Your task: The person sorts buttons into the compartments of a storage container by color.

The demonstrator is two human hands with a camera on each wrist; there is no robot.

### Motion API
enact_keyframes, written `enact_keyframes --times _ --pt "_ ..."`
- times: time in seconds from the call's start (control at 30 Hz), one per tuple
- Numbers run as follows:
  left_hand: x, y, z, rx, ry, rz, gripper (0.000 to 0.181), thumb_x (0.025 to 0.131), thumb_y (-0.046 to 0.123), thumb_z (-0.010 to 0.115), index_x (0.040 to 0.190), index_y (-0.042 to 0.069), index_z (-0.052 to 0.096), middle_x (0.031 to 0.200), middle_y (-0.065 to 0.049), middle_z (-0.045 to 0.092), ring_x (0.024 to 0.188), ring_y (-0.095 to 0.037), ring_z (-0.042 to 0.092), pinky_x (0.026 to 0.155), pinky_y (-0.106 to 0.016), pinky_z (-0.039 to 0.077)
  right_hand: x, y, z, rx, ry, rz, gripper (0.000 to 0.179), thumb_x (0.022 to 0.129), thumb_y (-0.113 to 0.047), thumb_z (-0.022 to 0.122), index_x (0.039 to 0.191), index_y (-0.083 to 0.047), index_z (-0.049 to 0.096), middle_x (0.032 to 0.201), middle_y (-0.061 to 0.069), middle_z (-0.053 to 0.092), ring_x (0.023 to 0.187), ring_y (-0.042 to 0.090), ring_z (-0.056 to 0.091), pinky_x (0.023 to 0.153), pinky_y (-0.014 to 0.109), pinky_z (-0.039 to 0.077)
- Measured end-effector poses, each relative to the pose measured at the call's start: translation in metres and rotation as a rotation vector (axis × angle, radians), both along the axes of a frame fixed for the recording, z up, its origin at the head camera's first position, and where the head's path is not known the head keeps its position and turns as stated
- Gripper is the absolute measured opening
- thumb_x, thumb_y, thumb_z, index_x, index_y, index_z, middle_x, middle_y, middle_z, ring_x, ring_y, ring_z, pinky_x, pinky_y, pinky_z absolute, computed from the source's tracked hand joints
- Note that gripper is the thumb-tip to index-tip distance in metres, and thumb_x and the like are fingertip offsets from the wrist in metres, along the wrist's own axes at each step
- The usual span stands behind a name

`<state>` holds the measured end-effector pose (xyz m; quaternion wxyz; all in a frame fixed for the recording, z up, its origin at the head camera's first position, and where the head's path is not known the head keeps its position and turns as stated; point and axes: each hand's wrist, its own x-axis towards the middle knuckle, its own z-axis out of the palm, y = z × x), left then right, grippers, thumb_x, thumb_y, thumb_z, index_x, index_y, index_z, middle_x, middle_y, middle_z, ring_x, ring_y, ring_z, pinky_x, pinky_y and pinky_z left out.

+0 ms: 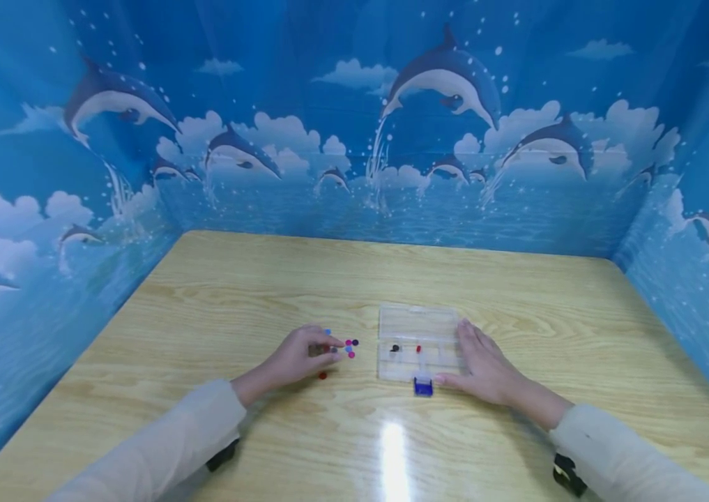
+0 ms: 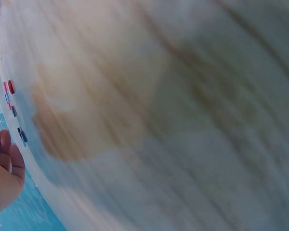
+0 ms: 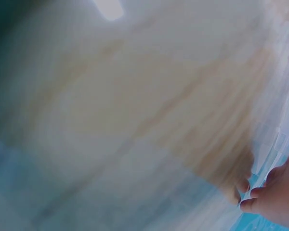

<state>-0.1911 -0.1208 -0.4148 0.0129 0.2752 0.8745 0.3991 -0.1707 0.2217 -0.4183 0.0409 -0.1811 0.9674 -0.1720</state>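
Note:
In the head view my left hand (image 1: 305,354) is low over the table among several small round pieces (image 1: 351,355) in pink, blue and dark colours. Its thumb and index tips stand apart, with a dark piece (image 1: 333,350) showing between them. A red piece (image 1: 323,375) lies just below this hand. My right hand (image 1: 486,366) lies along the right side of a clear plastic compartment box (image 1: 392,371), its fingers nearly straight. The right thumb reaches beside a small blue container (image 1: 423,387) at the box's front edge. Inside the box are black pieces (image 1: 395,347) and a red piece (image 1: 419,348).
The box's clear lid (image 1: 418,322) is folded back, away from me. Wood-grain table (image 1: 291,279) surrounds the pieces and the box. A blue dolphin-print curtain (image 1: 354,139) hangs along the table's back and sides.

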Motion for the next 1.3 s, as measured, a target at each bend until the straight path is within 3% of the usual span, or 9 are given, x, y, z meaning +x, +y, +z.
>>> enact_keyframes --times 0.17,0.6,0.8,1.03,1.3 --pt "-0.001 -0.005 -0.003 -0.001 0.042 -0.033 0.023 0.080 0.017 0.070 0.098 0.003 0.070 0.078 -0.002 0.065 0.073 -0.005 0.052 0.067 -0.022 0.046 -0.001 0.000 -0.001 -0.003 -0.003 0.000 0.103 0.082 -0.060 0.054 0.142 0.013 0.012 0.150 0.030 0.010 0.138 0.046 0.012 0.111 0.058 0.012" --pt "0.004 -0.016 -0.002 -0.044 -0.028 -0.023 0.027 0.076 0.018 0.073 0.100 0.005 0.070 0.076 0.001 0.062 0.072 -0.010 0.050 0.066 -0.021 0.044 -0.001 0.001 -0.003 -0.007 0.001 0.003 0.103 0.082 -0.060 0.054 0.141 0.013 0.012 0.150 0.031 0.010 0.138 0.046 0.013 0.111 0.058 0.012" --pt "0.005 -0.021 -0.004 -0.088 -0.010 -0.040 0.027 0.074 0.022 0.075 0.097 0.009 0.072 0.074 0.005 0.059 0.070 -0.007 0.046 0.066 -0.019 0.040 -0.001 0.001 -0.003 0.004 0.006 -0.001 0.103 0.082 -0.060 0.054 0.141 0.013 0.013 0.150 0.031 0.011 0.138 0.046 0.013 0.111 0.058 0.013" --pt "0.007 -0.025 -0.006 -0.089 -0.007 -0.067 0.025 0.075 0.024 0.074 0.095 0.010 0.072 0.081 0.003 0.065 0.075 -0.007 0.049 0.069 -0.021 0.040 -0.001 0.001 -0.002 0.002 0.003 -0.001 0.103 0.082 -0.060 0.054 0.141 0.014 0.013 0.150 0.031 0.011 0.138 0.046 0.013 0.111 0.058 0.012" --pt "0.008 -0.025 -0.010 -0.100 -0.022 -0.047 0.020 0.075 0.026 0.074 0.092 0.015 0.073 0.083 0.005 0.066 0.076 -0.005 0.046 0.069 -0.020 0.037 0.000 0.000 -0.001 -0.006 0.000 -0.005 0.103 0.082 -0.060 0.055 0.141 0.013 0.013 0.150 0.031 0.010 0.138 0.047 0.013 0.111 0.058 0.012"
